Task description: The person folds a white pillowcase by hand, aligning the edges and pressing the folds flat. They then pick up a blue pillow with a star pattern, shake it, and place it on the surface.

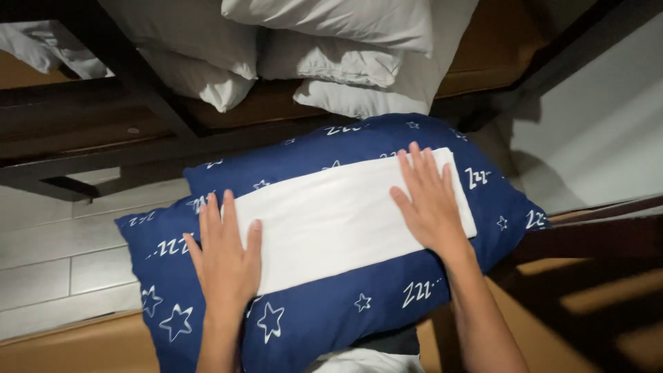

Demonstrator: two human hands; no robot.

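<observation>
Left hand [224, 259] and right hand [429, 200] lie flat, grip open, on white cloth's [338, 217] ends atop blue pillow [331, 311].

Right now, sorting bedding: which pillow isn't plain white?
The dark blue pillow with white stars, under both hands and a folded white cloth; the pillows behind are plain white.

One dark blue pillow [324, 276] with white stars, one folded white cloth [331, 221] on it, two hands, left [224, 259] and right [429, 200], and about four white pillows [331, 59] beyond.
</observation>
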